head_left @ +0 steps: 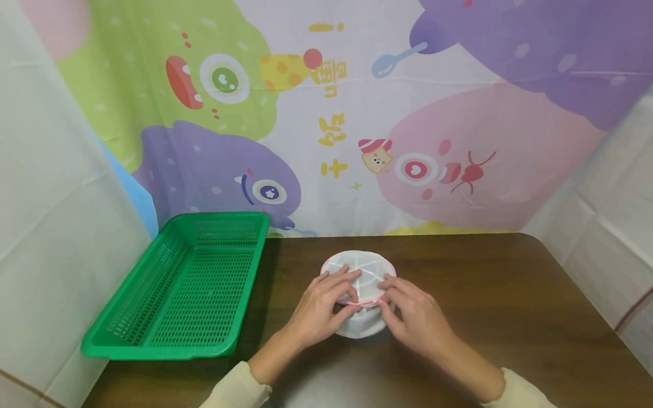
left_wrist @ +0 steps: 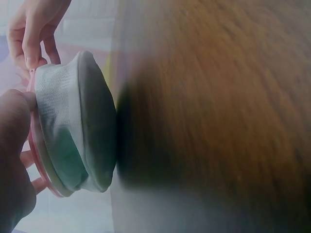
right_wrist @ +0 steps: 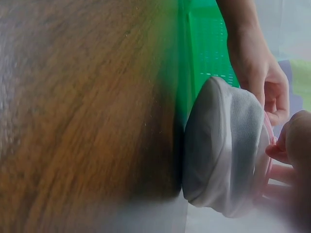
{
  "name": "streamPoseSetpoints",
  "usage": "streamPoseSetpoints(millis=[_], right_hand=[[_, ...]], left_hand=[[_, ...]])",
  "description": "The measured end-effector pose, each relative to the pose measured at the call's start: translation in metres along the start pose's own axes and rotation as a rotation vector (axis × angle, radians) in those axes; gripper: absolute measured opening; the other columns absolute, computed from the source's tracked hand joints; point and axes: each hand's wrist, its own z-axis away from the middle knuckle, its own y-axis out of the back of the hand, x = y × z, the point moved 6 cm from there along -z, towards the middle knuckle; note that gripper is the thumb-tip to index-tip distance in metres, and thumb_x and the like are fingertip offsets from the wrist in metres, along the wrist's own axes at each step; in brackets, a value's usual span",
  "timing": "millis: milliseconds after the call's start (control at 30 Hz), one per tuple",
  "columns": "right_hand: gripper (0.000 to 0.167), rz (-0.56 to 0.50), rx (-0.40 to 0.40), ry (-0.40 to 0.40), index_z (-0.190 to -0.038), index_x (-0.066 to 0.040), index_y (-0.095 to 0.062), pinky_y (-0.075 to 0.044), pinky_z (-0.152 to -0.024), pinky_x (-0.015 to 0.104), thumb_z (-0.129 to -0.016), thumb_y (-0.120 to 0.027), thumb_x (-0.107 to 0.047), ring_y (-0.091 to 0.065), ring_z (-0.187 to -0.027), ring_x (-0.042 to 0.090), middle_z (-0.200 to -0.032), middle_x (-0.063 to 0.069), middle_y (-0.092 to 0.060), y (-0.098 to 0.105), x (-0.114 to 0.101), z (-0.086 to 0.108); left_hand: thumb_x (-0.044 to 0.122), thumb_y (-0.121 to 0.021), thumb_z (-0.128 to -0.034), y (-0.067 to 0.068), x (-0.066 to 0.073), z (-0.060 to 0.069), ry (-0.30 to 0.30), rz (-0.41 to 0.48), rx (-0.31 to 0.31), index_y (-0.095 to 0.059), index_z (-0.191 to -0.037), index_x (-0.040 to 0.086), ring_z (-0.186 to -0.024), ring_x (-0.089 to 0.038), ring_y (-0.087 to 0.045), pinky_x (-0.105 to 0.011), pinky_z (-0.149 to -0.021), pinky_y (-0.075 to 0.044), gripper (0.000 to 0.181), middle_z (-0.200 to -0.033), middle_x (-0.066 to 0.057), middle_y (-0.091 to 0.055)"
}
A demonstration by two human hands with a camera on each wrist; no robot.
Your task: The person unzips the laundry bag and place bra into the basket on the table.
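A round white mesh bag with a pink zipper edge stands on the table, its flat lid facing up. The left hand is on the lid's left side, thumb and index finger pinching the pink edge at the front. At the front right, the right hand pinches the same pink edge near the zipper end, other fingers resting on the lid. Both wrist views show the bag from the side, puffed out below the pink rim. Whatever the bag contains is hidden.
A green perforated basket stands to the left on the brown wooden table. Behind the table hangs a cartoon-printed cloth, with pale cloth at both sides.
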Motion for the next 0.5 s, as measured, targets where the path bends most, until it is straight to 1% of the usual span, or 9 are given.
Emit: streamPoseSetpoints(millis=[200,367,500], right_hand=[[0.017,-0.001,-0.008,0.001,-0.084,-0.011,-0.074,-0.070,-0.083,0.044,-0.082,-0.088,-0.001,-0.084,-0.105,0.027,-0.112,0.008,-0.084,-0.0008,-0.0017,-0.0003],[0.016,0.005,0.008,0.023,-0.083,-0.010,-0.074,-0.069,-0.081,0.042,-0.082,-0.087,-0.002,-0.084,-0.105,0.027,-0.110,0.009,-0.084,-0.0023,-0.0045,0.0003],[0.015,0.000,0.018,0.034,-0.083,-0.010,-0.073,-0.069,-0.081,0.042,-0.082,-0.086,-0.002,-0.085,-0.108,0.028,-0.108,0.009,-0.084,-0.0029,-0.0058,-0.0004]], left_hand=[[0.023,-0.092,-0.0955,0.0008,-0.0026,0.0010,0.010,0.001,-0.008,-0.071,-0.098,0.020,-0.151,-0.037,-0.067,-0.073,-0.120,-0.052,0.021,-0.152,-0.009,-0.076],[0.022,-0.093,-0.0939,-0.0004,-0.0030,0.0006,0.023,0.003,-0.014,-0.072,-0.098,0.019,-0.151,-0.036,-0.067,-0.072,-0.121,-0.052,0.022,-0.152,-0.009,-0.076],[0.021,-0.094,-0.0932,-0.0016,-0.0011,-0.0005,0.019,0.008,-0.015,-0.072,-0.098,0.019,-0.151,-0.036,-0.067,-0.072,-0.122,-0.052,0.022,-0.152,-0.008,-0.076]])
